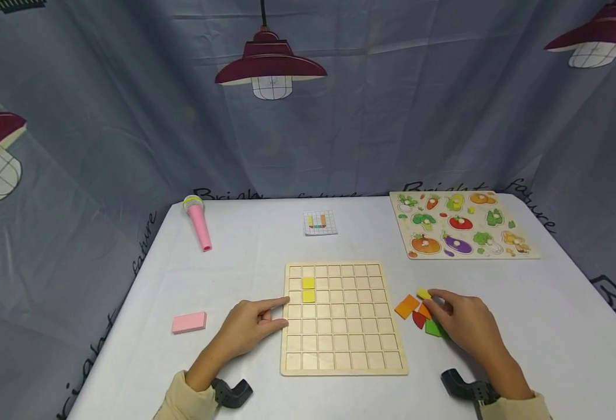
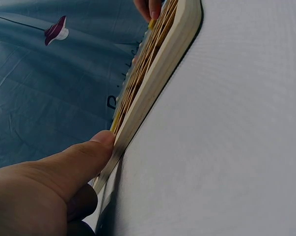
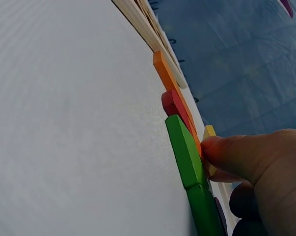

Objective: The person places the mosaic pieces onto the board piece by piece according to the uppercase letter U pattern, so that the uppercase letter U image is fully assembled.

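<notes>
White table (image 1: 250, 236) carries a wooden grid board (image 1: 343, 326); the left hand (image 1: 247, 325), thumb and forefinger apart, touches its left edge. The right hand (image 1: 468, 321) pinches a yellow piece (image 1: 423, 294) beside other coloured pieces (image 1: 406, 306).

The left hand (image 1: 246, 325) is touching a wooden board (image 1: 340, 326) holding two yellow squares (image 1: 308, 283). The right hand (image 1: 465, 322) is pinching a yellow block (image 1: 423, 293) beside orange, red and green blocks (image 1: 419, 319).

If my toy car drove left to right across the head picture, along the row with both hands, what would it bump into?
Pink block → left hand → wooden grid board → orange square piece → red piece → right hand.
</notes>
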`<action>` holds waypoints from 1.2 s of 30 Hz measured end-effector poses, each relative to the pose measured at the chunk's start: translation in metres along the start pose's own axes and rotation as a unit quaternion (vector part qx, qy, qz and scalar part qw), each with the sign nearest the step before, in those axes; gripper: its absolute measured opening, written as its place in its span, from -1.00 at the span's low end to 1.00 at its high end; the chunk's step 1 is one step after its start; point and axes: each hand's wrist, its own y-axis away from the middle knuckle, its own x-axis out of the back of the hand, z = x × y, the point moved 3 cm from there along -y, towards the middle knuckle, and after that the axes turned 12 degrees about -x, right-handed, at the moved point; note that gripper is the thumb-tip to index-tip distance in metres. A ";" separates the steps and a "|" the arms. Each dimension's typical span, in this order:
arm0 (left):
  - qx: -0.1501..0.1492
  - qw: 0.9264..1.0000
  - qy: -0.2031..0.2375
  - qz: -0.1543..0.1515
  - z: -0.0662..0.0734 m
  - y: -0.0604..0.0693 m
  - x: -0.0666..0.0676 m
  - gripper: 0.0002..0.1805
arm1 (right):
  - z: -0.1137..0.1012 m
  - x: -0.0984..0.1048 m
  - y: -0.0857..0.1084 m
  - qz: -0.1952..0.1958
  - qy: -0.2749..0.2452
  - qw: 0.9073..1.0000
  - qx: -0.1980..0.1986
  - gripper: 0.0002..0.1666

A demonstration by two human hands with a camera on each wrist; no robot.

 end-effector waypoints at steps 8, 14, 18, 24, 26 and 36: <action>0.004 1.000 -0.003 -0.002 0.002 -0.001 0.001 -0.52 | -0.001 -0.001 0.001 0.004 -0.018 1.000 -0.007 -0.57; 0.012 1.000 -0.006 -0.008 0.001 -0.001 0.001 -0.51 | -0.005 -0.002 0.002 0.021 -0.031 0.999 0.005 -0.56; 0.008 1.000 -0.005 -0.008 0.001 -0.001 0.001 -0.51 | -0.008 -0.004 0.003 0.032 -0.046 0.998 0.021 -0.57; 0.004 1.000 -0.002 -0.006 0.001 0.001 0.000 -0.51 | -0.016 -0.008 0.006 0.039 -0.062 0.996 0.047 -0.59; 0.004 1.000 -0.001 -0.005 0.001 0.001 0.000 -0.51 | -0.021 -0.010 0.006 0.041 -0.074 0.995 0.060 -0.60; 0.008 1.000 -0.001 -0.007 0.002 0.000 0.000 -0.51 | -0.055 -0.020 0.008 -0.016 -0.152 0.982 0.108 -0.65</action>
